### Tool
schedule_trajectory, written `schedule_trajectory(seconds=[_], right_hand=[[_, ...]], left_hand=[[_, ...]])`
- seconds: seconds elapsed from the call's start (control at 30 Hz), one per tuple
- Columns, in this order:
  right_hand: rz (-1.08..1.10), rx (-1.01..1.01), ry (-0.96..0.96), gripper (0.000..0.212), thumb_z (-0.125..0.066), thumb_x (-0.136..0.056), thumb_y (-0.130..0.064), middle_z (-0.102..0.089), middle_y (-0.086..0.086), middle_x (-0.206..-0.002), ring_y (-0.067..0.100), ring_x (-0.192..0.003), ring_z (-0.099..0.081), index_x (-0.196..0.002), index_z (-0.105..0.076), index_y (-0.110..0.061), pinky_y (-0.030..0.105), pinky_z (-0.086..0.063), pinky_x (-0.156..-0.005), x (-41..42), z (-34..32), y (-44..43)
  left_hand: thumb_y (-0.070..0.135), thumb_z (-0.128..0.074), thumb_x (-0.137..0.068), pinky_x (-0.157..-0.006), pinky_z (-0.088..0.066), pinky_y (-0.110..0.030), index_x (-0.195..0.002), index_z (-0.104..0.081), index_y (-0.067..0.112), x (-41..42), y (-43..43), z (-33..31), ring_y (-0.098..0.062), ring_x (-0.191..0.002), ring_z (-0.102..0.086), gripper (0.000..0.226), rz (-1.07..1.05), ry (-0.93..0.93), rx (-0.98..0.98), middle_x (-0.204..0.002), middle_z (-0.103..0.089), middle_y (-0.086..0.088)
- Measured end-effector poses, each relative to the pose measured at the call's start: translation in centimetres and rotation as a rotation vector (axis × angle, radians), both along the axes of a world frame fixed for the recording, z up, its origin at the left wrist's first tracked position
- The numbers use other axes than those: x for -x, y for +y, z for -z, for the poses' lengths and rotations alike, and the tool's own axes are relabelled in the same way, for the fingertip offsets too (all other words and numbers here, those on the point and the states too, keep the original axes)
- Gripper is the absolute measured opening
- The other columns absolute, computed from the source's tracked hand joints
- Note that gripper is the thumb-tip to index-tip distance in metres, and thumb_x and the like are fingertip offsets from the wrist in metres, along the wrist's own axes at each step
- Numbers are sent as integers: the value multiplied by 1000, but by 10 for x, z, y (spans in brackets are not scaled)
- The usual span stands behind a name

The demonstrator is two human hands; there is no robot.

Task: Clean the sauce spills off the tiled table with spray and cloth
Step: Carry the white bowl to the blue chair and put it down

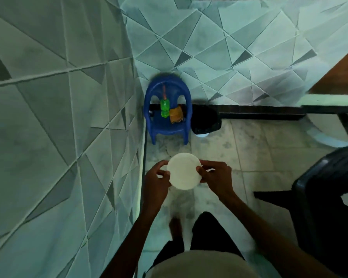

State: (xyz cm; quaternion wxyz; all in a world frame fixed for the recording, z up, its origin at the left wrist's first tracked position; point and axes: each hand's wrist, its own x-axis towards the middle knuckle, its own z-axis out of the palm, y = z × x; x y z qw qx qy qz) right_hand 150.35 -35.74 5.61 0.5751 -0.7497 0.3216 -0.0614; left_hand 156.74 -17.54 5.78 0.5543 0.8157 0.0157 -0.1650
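Observation:
I hold a round white plate (184, 171) in front of me over the floor, its pale face turned up towards the camera. My left hand (156, 178) grips its left edge and my right hand (215, 176) grips its right edge, thumbs on the face. Ahead, a small blue plastic chair (168, 125) stands against the wall. On its seat stands a green spray bottle (165, 108) with an orange nozzle, and a folded tan cloth (176, 115) lies beside it on the right.
A tiled wall (58, 117) runs close along my left. A black bin (206, 121) sits right of the blue chair. A dark chair (327, 187) stands at my right, and a brown table edge (342, 75) shows at upper right. My legs are below.

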Motion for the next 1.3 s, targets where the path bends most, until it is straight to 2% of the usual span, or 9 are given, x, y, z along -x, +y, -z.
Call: schedule_trajectory(seconds=[0.1,0.23,0.4,0.67,0.77,0.93,1.0,1.13,1.3], right_hand=[[-22,-19,29,31,-76,-86,-4,-72,-6,-79,18,-72,-73,-117,-73,-6,32,-63,-56,-73,9,-35],[-62,-62,84,30,-75,-87,-5,-71,4,-83,9,-73,-67,-118,-72,-7,18,-57,-54,-178,46,-81],[-123,-91,216,22,-77,-87,-9,-71,10,-84,9,-66,-66,-108,-70,-4,12,-53,-52,-308,120,-132],[-184,-178,375,19,-64,-95,-5,-70,8,-92,21,-84,-69,-112,-72,-3,45,-61,-81,-468,284,-160],[-167,-173,424,15,-62,-94,-4,-71,7,-91,20,-80,-71,-102,-74,-9,45,-62,-80,-512,363,-154],[-112,-230,504,18,-62,-90,-5,-73,13,-95,30,-93,-73,-101,-76,-6,33,-63,-71,-564,478,-133],[-117,-217,515,16,-63,-81,-16,-75,12,-87,32,-91,-74,-83,-78,-22,47,-62,-80,-580,514,-125],[-53,-283,524,27,-61,-89,-8,-72,-6,-73,17,-75,-73,-77,-70,-30,49,-61,-82,-599,552,-119],[-58,-286,532,20,-61,-89,-8,-73,-3,-80,22,-79,-74,-83,-69,-25,48,-62,-82,-609,565,-113]], left_hand=[[6,-62,-90,-60,-61,-30,-117,-66,27,-71,-33,12,-19,-89,-67,35,2,28,-15,-96,-67,-6],[8,-63,-92,-58,-57,-22,-113,-64,33,-171,-78,50,-12,-91,-64,33,-35,80,5,-101,-64,-4],[6,-61,-93,-60,-59,-25,-120,-66,21,-289,-129,117,-19,-92,-64,31,-184,153,-25,-101,-62,-4],[7,-61,-89,-83,-59,-45,-114,-70,9,-441,-162,273,-21,-93,-64,26,-280,254,-136,-99,-67,-3],[7,-61,-88,-85,-57,-38,-114,-71,10,-485,-159,354,-18,-94,-64,28,-260,286,-189,-100,-68,0],[4,-57,-88,-66,-43,-11,-112,-71,10,-544,-149,472,-18,-96,-65,29,-170,279,-283,-106,-71,-5],[4,-56,-88,-67,-36,-5,-115,-70,11,-562,-143,505,-16,-98,-63,31,-151,274,-335,-110,-71,-4],[3,-54,-86,-75,-37,-10,-113,-72,15,-585,-137,539,-17,-100,-64,34,-138,220,-376,-108,-73,-3],[-1,-53,-85,-70,-44,-11,-114,-70,16,-588,-137,552,-16,-97,-65,37,-152,221,-324,-108,-72,-2]])
